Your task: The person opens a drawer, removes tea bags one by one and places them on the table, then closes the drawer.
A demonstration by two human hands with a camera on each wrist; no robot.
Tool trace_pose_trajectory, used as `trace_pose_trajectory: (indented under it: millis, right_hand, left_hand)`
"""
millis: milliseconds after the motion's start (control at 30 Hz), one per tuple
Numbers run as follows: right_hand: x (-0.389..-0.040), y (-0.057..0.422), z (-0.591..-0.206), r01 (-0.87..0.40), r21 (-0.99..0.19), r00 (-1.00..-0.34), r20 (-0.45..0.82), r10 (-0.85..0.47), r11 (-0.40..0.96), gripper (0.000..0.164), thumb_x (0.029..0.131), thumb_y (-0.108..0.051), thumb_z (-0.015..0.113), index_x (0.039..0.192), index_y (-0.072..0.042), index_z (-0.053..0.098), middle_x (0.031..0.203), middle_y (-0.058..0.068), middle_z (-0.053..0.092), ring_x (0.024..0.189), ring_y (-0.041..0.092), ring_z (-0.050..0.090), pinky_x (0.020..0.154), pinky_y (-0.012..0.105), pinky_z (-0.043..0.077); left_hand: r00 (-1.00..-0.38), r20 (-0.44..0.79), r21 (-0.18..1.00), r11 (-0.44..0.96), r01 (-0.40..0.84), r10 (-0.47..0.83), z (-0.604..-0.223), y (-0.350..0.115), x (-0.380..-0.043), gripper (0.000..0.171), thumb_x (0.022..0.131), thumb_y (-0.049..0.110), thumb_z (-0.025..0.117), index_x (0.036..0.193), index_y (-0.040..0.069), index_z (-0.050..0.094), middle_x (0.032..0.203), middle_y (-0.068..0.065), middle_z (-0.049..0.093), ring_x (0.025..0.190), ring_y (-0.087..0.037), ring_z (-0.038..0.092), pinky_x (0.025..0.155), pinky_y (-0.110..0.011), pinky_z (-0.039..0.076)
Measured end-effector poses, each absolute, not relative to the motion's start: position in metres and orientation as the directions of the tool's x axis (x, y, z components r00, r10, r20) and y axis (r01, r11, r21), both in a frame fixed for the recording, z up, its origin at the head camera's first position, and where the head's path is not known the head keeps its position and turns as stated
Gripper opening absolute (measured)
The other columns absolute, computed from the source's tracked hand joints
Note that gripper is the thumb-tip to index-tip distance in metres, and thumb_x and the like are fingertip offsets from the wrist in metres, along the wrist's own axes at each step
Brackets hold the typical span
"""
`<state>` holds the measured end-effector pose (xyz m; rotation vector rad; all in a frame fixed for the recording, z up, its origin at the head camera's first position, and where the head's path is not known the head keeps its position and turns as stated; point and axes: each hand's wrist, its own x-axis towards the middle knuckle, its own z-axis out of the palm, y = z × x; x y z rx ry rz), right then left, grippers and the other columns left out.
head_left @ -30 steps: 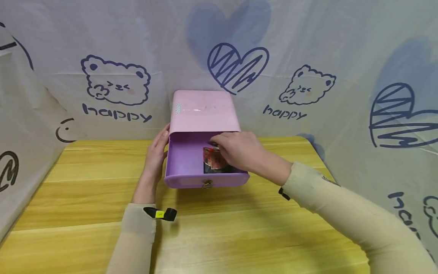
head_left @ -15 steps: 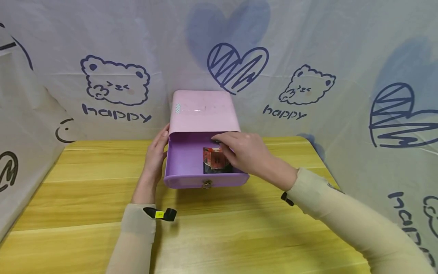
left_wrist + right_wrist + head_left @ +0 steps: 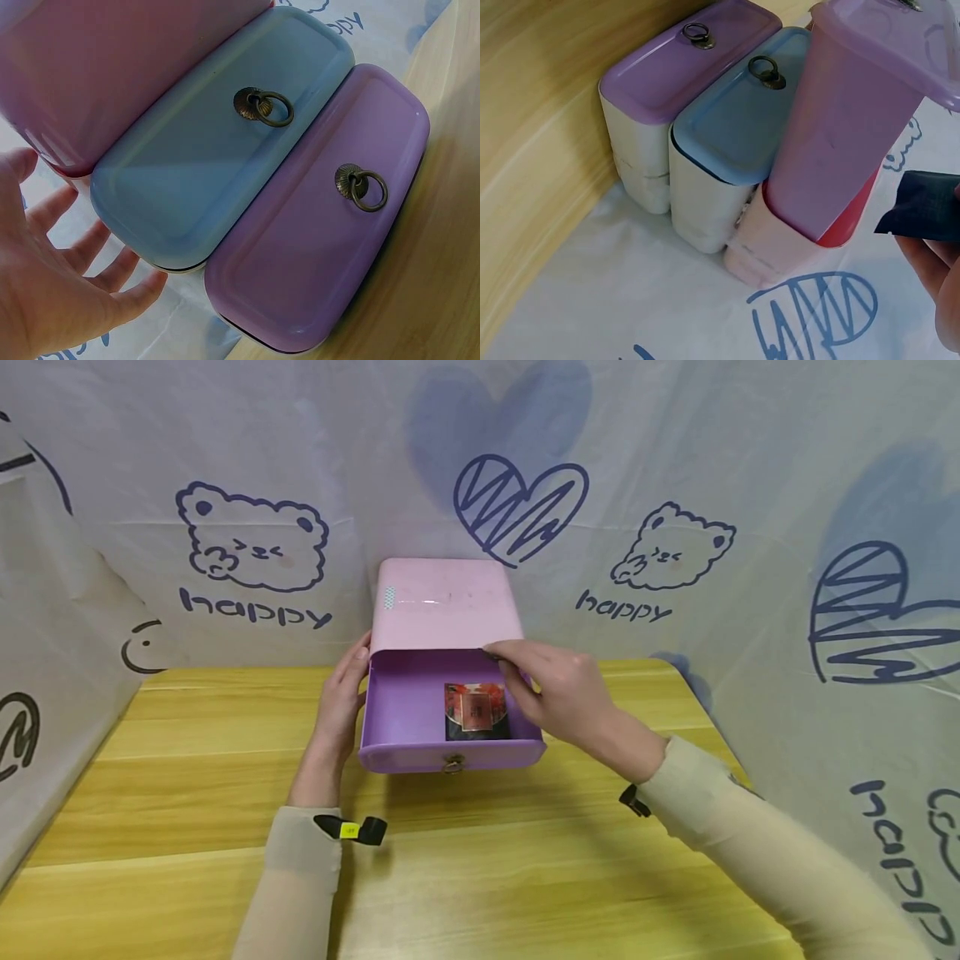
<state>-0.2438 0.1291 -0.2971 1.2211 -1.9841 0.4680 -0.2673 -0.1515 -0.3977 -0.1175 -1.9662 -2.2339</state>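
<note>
At the centre of the head view, a pale pink casing (image 3: 450,602) is seen with its purple pulled-out drawer (image 3: 408,706) extended toward the lower edge of the frame. Inside the drawer, right of its middle, a red-and-black packet (image 3: 477,712) is laid flat near the front wall, its printed face turned upward. Left of centre, the left hand (image 3: 341,702) is placed along the left side of the unit; in the left wrist view its fingers are spread and loosely bent beside the pink casing and the blue drawer (image 3: 195,180), and nothing is seen gripped by them. Right of centre, the right hand (image 3: 570,689) is held over the right side of the pulled-out drawer, and a dark packet (image 3: 919,204) is pinched by its fingers, as is shown at the right edge of the right wrist view. Under the pulled-out drawer, the blue drawer and a lower purple drawer (image 3: 300,225) are seen closed, each fitted with a brass-coloured ring pull. The unit is stood on a wood-grain table (image 3: 187,760), backed by a pale cloth (image 3: 652,460) printed with hearts, bears and the word "happy". Both forearms are covered by beige sleeves (image 3: 296,877).
</note>
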Motion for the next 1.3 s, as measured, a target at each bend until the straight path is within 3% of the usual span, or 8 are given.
trace_pose_trajectory:
  millis: [500, 733, 1300]
  right_hand:
    - [-0.249, 0.151, -0.310, -0.881, 0.118, -0.183, 0.808, -0.560, 0.458, 0.033, 0.082, -0.005, 0.058, 0.115, -0.007, 0.061, 0.111, 0.006, 0.064, 0.103, 0.011, 0.053, 0.071, 0.036, 0.054]
    - [-0.255, 0.165, -0.317, -0.864, 0.109, -0.206, 0.814, -0.543, 0.491, 0.030, 0.085, -0.005, 0.054, 0.115, -0.006, 0.060, 0.113, 0.006, 0.063, 0.104, 0.010, 0.052, 0.073, 0.036, 0.054]
    - [-0.277, 0.191, -0.346, -0.827, 0.095, -0.243, 0.828, -0.506, 0.554, 0.030, 0.086, -0.004, 0.053, 0.115, -0.005, 0.060, 0.116, 0.007, 0.061, 0.105, 0.013, 0.053, 0.073, 0.038, 0.054]
  left_hand:
    - [-0.985, 0.159, 0.978, -0.124, 0.166, -0.063, -0.390, -0.151, -0.262, 0.048, 0.093, 0.046, 0.042, 0.138, 0.028, 0.038, 0.144, -0.001, 0.034, 0.121, -0.019, 0.035, 0.103, -0.052, 0.027]
    - [-0.986, 0.158, 0.980, -0.114, 0.164, -0.060, -0.381, -0.148, -0.254, 0.049, 0.094, 0.043, 0.041, 0.139, 0.024, 0.037, 0.144, -0.002, 0.033, 0.121, -0.019, 0.035, 0.102, -0.051, 0.028]
    - [-0.981, 0.178, 0.974, -0.128, 0.187, -0.078, -0.401, -0.153, -0.270, 0.048, 0.091, 0.050, 0.044, 0.135, 0.031, 0.042, 0.141, 0.003, 0.037, 0.119, -0.015, 0.037, 0.102, -0.049, 0.029]
